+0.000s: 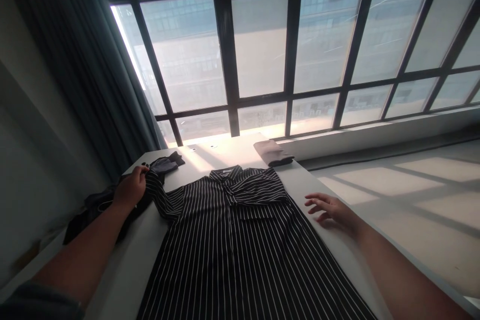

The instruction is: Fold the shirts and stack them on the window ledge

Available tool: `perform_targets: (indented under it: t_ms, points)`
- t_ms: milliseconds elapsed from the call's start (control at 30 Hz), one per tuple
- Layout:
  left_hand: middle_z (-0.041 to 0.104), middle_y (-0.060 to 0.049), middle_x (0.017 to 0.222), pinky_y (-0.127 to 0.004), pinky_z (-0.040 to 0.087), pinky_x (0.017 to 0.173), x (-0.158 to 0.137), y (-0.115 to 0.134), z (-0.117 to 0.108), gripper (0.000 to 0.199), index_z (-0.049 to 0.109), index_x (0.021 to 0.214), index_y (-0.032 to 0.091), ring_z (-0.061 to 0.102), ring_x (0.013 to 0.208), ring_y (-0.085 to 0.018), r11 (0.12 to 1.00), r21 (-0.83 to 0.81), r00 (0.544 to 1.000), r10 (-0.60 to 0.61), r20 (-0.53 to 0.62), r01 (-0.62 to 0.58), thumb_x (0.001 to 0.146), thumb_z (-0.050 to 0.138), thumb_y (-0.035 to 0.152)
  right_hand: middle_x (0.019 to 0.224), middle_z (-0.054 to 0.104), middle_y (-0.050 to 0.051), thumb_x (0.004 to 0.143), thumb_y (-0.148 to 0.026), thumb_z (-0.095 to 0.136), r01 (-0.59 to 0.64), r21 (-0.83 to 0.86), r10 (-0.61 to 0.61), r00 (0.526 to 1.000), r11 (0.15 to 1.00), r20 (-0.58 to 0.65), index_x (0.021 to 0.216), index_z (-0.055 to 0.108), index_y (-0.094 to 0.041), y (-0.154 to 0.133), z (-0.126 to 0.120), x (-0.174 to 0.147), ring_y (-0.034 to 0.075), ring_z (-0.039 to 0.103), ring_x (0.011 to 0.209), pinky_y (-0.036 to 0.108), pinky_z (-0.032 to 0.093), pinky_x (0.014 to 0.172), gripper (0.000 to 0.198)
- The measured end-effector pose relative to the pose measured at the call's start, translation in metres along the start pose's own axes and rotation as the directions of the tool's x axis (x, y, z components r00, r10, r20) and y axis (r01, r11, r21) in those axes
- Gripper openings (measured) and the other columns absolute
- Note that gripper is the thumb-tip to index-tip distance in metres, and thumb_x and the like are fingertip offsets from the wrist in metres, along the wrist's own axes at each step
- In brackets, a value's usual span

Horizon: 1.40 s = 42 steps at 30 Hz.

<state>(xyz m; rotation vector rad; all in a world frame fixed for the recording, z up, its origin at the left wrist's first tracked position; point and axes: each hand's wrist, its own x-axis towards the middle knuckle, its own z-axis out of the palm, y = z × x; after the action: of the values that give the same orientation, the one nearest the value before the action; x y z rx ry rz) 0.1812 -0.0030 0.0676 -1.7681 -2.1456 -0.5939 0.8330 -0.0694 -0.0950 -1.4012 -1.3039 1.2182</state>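
A black shirt with white stripes (232, 240) lies front side up on the white table (112, 270), its collar toward the window. My left hand (131, 187) pinches the end of the left-side sleeve and lifts it off the table. The other sleeve is folded inward across the chest. Off the shirt's right edge, my right hand (332, 212) hovers over the table with its fingers apart, holding nothing. The lower hem runs out of view at the bottom.
A folded light-coloured garment (273, 152) rests at the table's far right corner. Dark crumpled clothes (99, 202) lie along the left side, partly behind my left arm. A large window (258, 45) and a dark curtain (80, 60) stand beyond the table.
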Motion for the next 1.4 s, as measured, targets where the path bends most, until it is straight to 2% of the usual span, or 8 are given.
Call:
perform_targets:
  t_ms: [300, 467, 633, 833, 933, 1067, 1267, 1400]
  points:
    - [0.076, -0.010, 0.118, -0.034, 0.047, 0.095, -0.003, 0.117, 0.013, 0.035, 0.067, 0.127, 0.019, 0.070, 0.107, -0.023, 0.944, -0.071, 0.941, 0.328, 0.087, -0.322, 0.108, 0.038, 0.022, 0.120, 0.069, 0.018, 0.079, -0.059, 0.074, 0.003, -0.029, -0.003, 1.000, 1.000, 0.002, 0.120, 0.069, -0.020, -0.001, 0.004, 0.001, 0.029, 0.071, 0.100, 0.032, 0.059, 0.063, 0.056]
    - [0.074, -0.012, 0.131, -0.036, 0.051, 0.099, -0.038, 0.174, 0.053, 0.039, 0.065, 0.135, 0.019, 0.070, 0.118, -0.026, 0.905, -0.126, 0.871, 0.426, 0.244, -0.407, 0.103, 0.042, 0.020, 0.119, 0.069, 0.017, 0.078, -0.059, 0.075, -0.005, -0.030, 0.005, 1.000, 1.000, 0.009, 0.119, 0.069, -0.020, -0.002, 0.006, 0.001, 0.028, 0.070, 0.099, 0.028, 0.055, 0.059, 0.057]
    - [0.057, -0.011, 0.156, -0.044, 0.053, 0.105, -0.097, 0.207, 0.107, 0.071, 0.041, 0.161, 0.027, 0.062, 0.135, -0.033, 0.868, -0.192, 0.754, 0.494, 0.433, -0.458, 0.098, 0.056, 0.057, 0.119, 0.069, 0.018, 0.080, -0.061, 0.074, 0.027, -0.078, -0.024, 0.999, 0.997, 0.033, 0.121, 0.069, -0.018, 0.000, 0.006, 0.002, 0.029, 0.071, 0.099, 0.027, 0.055, 0.057, 0.059]
    - [0.037, -0.010, 0.170, -0.049, 0.034, 0.125, -0.143, 0.199, 0.143, 0.063, 0.035, 0.165, 0.022, 0.033, 0.157, -0.028, 0.882, -0.180, 0.769, 0.469, 0.435, -0.436, 0.108, 0.034, 0.048, 0.118, 0.073, 0.018, 0.087, -0.061, 0.061, 0.101, -0.238, -0.098, 0.995, 0.966, 0.025, 0.127, 0.068, -0.017, -0.001, 0.006, 0.002, 0.029, 0.074, 0.097, 0.027, 0.053, 0.052, 0.060]
    - [0.029, -0.005, 0.173, -0.044, 0.032, 0.126, -0.141, 0.184, 0.146, 0.060, 0.031, 0.167, 0.026, 0.027, 0.160, -0.024, 0.890, -0.162, 0.799, 0.455, 0.392, -0.427, 0.109, 0.031, 0.045, 0.116, 0.076, 0.014, 0.091, -0.053, 0.058, 0.198, -0.476, -0.218, 0.976, 0.857, 0.014, 0.120, 0.074, -0.019, -0.010, 0.012, -0.003, 0.030, 0.073, 0.105, 0.038, 0.062, 0.080, 0.047]
    - [0.035, -0.006, 0.171, -0.048, 0.036, 0.123, -0.121, 0.162, 0.149, 0.057, 0.047, 0.159, 0.025, 0.031, 0.158, -0.028, 0.923, -0.095, 0.853, 0.382, 0.356, -0.374, 0.110, 0.027, 0.044, 0.136, 0.070, 0.011, 0.096, -0.044, 0.052, 0.365, -0.695, -0.375, 0.915, 0.619, 0.146, 0.122, 0.076, -0.021, -0.015, 0.032, -0.003, 0.032, 0.058, 0.137, 0.048, 0.043, 0.120, 0.042]
    - [0.035, -0.006, 0.171, -0.065, 0.030, 0.123, -0.106, 0.142, 0.170, 0.057, 0.045, 0.160, 0.034, 0.031, 0.157, -0.039, 0.967, -0.042, 0.867, 0.244, 0.435, -0.252, 0.107, 0.035, 0.053, 0.170, 0.034, 0.008, 0.098, -0.053, 0.055, 0.317, -0.811, -0.144, 0.948, 0.492, 0.284, 0.155, 0.055, -0.028, 0.002, 0.064, 0.012, 0.034, 0.031, 0.158, 0.060, 0.013, 0.131, 0.063]
    - [0.026, -0.003, 0.174, -0.067, 0.022, 0.126, -0.107, 0.138, 0.180, 0.061, 0.038, 0.163, 0.040, 0.021, 0.161, -0.038, 0.974, -0.047, 0.868, 0.219, 0.446, -0.221, 0.105, 0.034, 0.059, 0.172, 0.029, 0.008, 0.102, -0.057, 0.048, 0.308, -0.838, -0.133, 0.951, 0.451, 0.278, 0.158, 0.051, -0.029, 0.006, 0.068, 0.018, 0.032, 0.026, 0.160, 0.061, 0.009, 0.131, 0.063]
